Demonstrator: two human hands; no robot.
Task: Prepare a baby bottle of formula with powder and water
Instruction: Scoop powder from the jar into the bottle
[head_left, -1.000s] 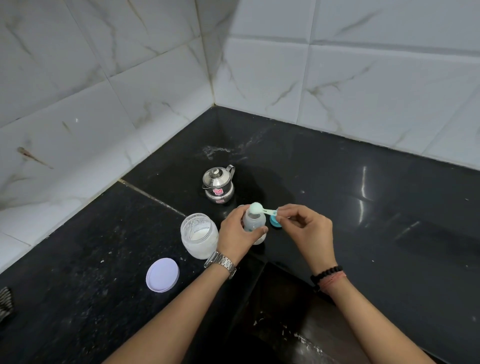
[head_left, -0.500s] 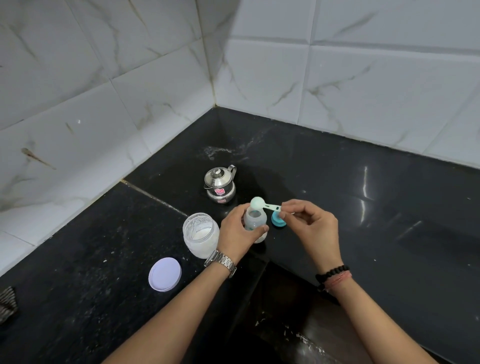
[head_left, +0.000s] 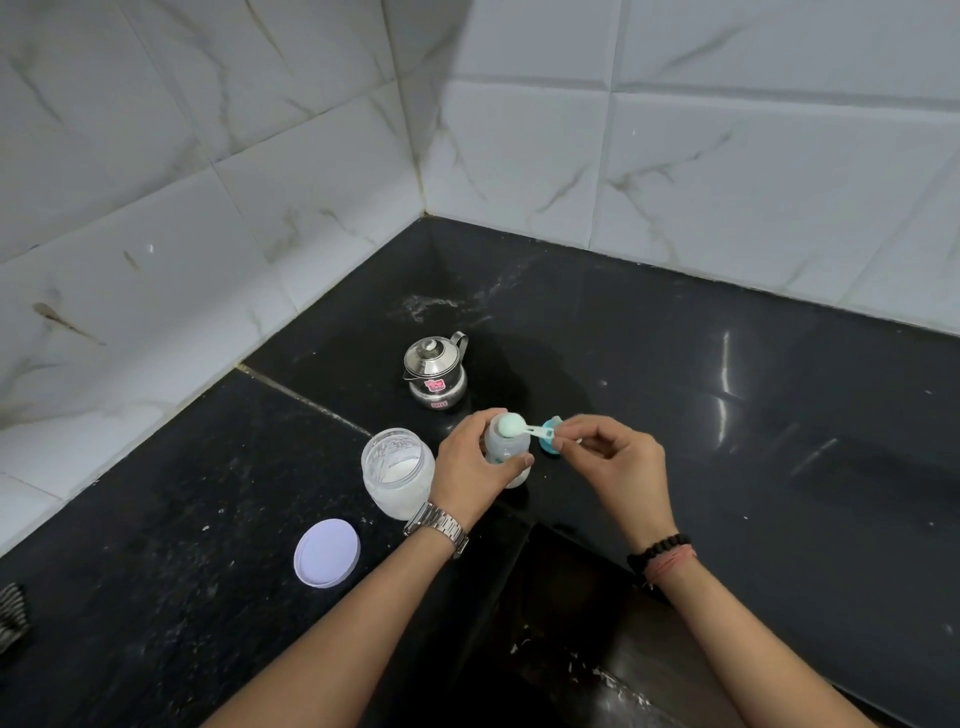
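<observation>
A small clear baby bottle (head_left: 511, 448) stands upright on the black counter (head_left: 727, 415). My left hand (head_left: 470, 470) grips its body. My right hand (head_left: 615, 465) pinches the handle of a pale green scoop (head_left: 511, 425), whose bowl sits turned over right on the bottle's mouth. The teal bottle cap (head_left: 549, 439) lies on the counter just behind my right fingers, partly hidden. To the left stands an open glass jar (head_left: 397, 470) with white powder in it.
A small steel kettle (head_left: 435, 371) with a lid stands behind the bottle. The jar's white lid (head_left: 327, 552) lies flat at the front left. Tiled walls meet in a corner behind. A striped cloth (head_left: 11, 613) shows at the left edge.
The scoop has come down from above the bottle onto its mouth. My left hand still holds the bottle in the same place.
</observation>
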